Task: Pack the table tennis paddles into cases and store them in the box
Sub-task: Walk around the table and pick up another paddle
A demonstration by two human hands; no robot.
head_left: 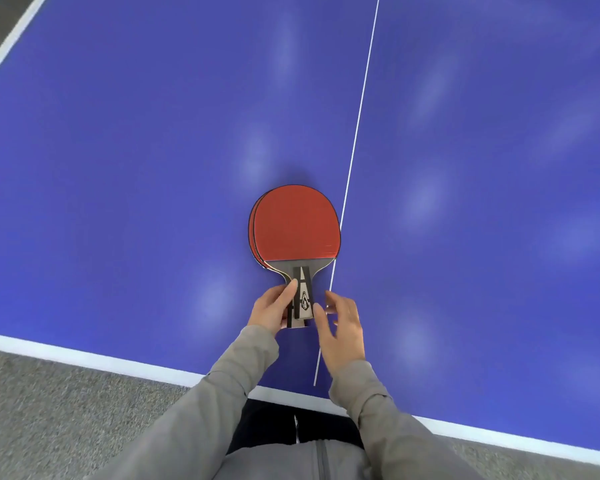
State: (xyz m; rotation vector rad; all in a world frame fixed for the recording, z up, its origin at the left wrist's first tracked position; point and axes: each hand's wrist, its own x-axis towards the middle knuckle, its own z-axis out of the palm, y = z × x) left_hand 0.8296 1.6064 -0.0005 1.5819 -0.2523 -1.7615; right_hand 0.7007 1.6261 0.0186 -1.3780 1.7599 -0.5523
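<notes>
Since the blue bench fills most of the view, start there; it is a big flat top with a white edge and a thin white line running up its middle; grey carpet shows below it. No case and no box can be seen, so the packing has not begun; my guess is that this is the very first step, picking up the paddles.

Two paddles lie stacked on the bench, red sides up, just left of the white line; the lower one peeks out on the left; their handles point back at the person.

The left hand is at the handles; its grip looks closed on them, with the thumb on top, though the fingers under it are hidden. The right hand is just beside the handles; its grip is open, fingers spread, and I cannot tell if it touches them.

Next, I think, the hands must lift the stack or split it, then find a case; the paddles could slide apart, so both need a firm hold.
</notes>
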